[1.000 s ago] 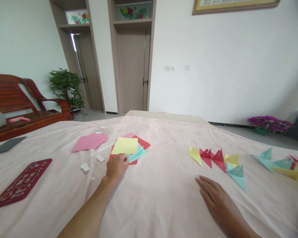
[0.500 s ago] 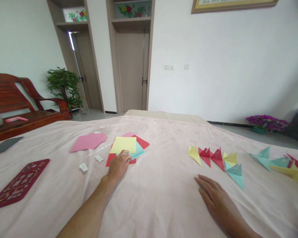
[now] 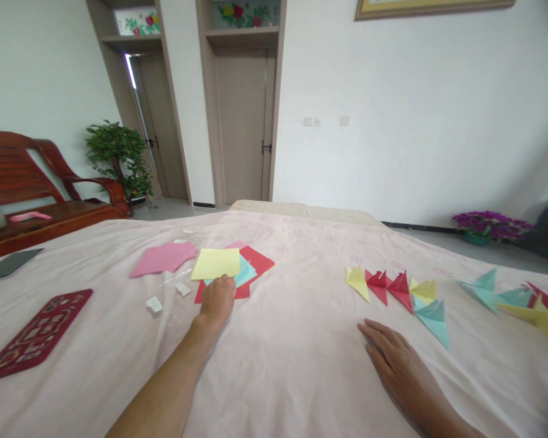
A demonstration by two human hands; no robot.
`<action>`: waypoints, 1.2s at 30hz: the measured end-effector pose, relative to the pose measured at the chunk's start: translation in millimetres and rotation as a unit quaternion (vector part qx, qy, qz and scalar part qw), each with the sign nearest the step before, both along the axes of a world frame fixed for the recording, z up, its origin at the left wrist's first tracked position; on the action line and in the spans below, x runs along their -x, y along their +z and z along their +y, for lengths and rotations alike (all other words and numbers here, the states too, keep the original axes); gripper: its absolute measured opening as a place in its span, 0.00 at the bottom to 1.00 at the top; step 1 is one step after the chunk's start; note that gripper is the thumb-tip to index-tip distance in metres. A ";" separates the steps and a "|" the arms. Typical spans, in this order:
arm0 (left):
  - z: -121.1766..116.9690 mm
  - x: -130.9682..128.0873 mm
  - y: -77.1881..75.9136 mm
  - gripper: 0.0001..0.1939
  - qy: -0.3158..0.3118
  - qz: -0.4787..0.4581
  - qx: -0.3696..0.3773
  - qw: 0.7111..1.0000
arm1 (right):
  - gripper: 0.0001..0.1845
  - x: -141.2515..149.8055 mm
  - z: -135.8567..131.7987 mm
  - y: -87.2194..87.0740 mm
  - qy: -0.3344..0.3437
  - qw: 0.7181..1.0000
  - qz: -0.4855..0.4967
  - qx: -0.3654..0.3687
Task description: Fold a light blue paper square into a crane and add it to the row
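My left hand (image 3: 218, 297) is closed at the lower edge of a square yellow sheet of paper (image 3: 217, 263), its fingers curled and the fingertips partly hidden. Beneath that sheet, light blue paper (image 3: 245, 271), red paper (image 3: 261, 264) and a bit of pink paper lie fanned out in a loose pile. My right hand (image 3: 395, 359) rests flat on the cloth with fingers stretched out, holding nothing. Just beyond it stands a row of folded paper cranes, among them a yellow crane (image 3: 358, 283), a red crane (image 3: 399, 291) and a light blue crane (image 3: 433, 320).
Pink paper sheets (image 3: 162, 258) lie left of the pile, near clear plastic wrap and small white labels (image 3: 154, 305). A red ornate envelope-like piece (image 3: 39, 334) and a dark flat device (image 3: 11, 265) are farther left. More folded cranes (image 3: 516, 297) sit at the right.
The yellow sheet has slid left across the pile, baring more of the blue and red paper. My left hand has shifted slightly left with it; my right hand stays put.
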State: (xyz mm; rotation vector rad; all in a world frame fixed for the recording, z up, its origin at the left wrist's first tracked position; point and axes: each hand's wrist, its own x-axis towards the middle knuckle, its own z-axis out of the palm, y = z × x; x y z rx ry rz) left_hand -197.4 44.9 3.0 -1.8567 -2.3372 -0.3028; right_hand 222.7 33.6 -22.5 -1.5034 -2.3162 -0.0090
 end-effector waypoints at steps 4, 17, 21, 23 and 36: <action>-0.4 0.5 2.6 0.12 0.009 0.001 0.000 1.000 | 0.23 -0.6 0.3 -0.3 0.004 1.000 0.003 0.000; 1.8 4.0 5.8 0.14 0.048 -0.005 -0.015 0.999 | 0.24 0.1 -0.1 1.0 0.003 1.000 0.000 0.010; -1.3 5.9 1.7 0.12 0.051 -0.008 -0.047 0.998 | 0.23 -1.9 0.9 -0.6 0.004 1.000 0.006 0.005; -3.0 6.6 0.8 0.11 0.052 -0.012 -0.064 0.996 | 0.23 -2.5 1.2 -1.1 0.003 1.000 0.008 0.001; -20.5 -19.4 18.3 0.08 -0.169 -0.070 -0.252 0.950 | 0.23 0.3 0.0 3.3 -0.002 1.000 0.009 0.009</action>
